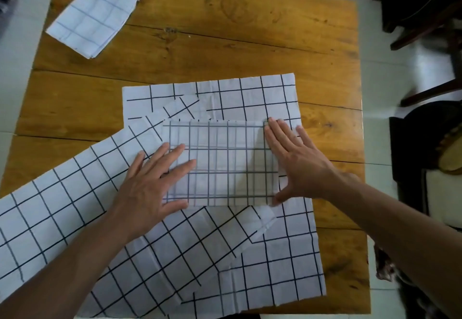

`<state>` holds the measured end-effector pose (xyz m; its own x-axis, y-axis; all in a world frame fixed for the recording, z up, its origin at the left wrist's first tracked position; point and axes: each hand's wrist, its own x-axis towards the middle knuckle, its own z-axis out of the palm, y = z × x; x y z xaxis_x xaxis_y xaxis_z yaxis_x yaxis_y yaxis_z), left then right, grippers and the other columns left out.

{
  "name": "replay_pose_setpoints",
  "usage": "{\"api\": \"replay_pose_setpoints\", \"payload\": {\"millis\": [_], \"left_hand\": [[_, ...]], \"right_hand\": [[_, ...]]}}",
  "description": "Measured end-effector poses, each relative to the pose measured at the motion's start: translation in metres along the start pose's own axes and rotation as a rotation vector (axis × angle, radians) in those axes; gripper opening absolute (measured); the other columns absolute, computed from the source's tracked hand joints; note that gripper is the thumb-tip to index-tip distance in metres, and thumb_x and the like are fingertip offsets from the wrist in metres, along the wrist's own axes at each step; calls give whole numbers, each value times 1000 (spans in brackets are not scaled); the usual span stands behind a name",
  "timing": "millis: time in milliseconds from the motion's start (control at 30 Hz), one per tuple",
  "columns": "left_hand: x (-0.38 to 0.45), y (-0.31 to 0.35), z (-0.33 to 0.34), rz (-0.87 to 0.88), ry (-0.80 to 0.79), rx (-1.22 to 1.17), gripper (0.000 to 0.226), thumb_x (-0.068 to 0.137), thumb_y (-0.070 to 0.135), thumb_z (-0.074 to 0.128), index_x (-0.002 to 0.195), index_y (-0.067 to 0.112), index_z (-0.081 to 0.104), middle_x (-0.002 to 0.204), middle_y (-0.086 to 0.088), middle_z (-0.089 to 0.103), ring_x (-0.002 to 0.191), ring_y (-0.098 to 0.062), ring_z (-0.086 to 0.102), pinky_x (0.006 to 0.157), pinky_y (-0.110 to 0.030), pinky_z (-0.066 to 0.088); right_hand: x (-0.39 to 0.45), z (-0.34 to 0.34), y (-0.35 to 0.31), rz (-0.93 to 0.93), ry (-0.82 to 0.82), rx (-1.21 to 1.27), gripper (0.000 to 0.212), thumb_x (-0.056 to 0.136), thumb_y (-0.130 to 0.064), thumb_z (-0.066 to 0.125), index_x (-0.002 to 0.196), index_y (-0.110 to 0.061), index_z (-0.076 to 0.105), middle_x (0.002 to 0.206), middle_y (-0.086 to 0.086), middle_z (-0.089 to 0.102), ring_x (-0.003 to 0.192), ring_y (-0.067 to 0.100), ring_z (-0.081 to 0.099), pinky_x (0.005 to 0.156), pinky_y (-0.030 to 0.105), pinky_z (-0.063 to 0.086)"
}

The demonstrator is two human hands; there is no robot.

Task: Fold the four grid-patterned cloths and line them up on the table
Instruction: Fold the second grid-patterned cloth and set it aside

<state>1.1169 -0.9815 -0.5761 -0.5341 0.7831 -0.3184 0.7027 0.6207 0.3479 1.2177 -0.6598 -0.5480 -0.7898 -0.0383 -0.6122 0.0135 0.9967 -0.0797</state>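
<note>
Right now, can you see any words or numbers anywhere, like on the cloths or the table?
None: no words, numbers or labels can be read.
The folded cloth under the hands: only grid lines.
The folded cloth at the far corner: only grid lines.
The wooden table: only wood grain.

My view cuts the diagonal cloth (57, 218) off at the left edge. The folded cloth (222, 163) hides how the spread cloths beneath overlap.
</note>
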Motion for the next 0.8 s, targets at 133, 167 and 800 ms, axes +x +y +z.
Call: {"api": "replay_pose_setpoints", "payload": {"millis": [133, 167, 800], "left_hand": [[0, 3, -7, 15, 43, 31, 89, 76, 55, 75, 152, 33, 34, 163, 7, 20, 151, -15, 14, 120, -40, 15], [1, 5, -8, 28, 59, 34, 91, 72, 52, 80, 150, 29, 39, 160, 4, 30, 147, -16, 24, 117, -36, 18], [3, 40, -8, 72, 64, 222, 85, 51, 12, 85, 130, 16, 54, 140, -8, 52, 123, -28, 52, 102, -47, 42]], "right_hand": [[-1, -3, -2, 21, 4, -52, 157, 51, -85, 68, 148, -10, -30, 154, 7, -40, 142, 27, -37, 119, 52, -14], [-1, -3, -3, 27, 11, -63, 154, 53, -84, 68, 149, -10, -29, 155, 8, -38, 142, 28, -36, 119, 52, -14], [-13, 18, -60, 73, 205, 310, 117, 77, -52, 74, 156, -21, -6, 164, -1, -14, 151, 19, -11, 124, 41, -1]]}}
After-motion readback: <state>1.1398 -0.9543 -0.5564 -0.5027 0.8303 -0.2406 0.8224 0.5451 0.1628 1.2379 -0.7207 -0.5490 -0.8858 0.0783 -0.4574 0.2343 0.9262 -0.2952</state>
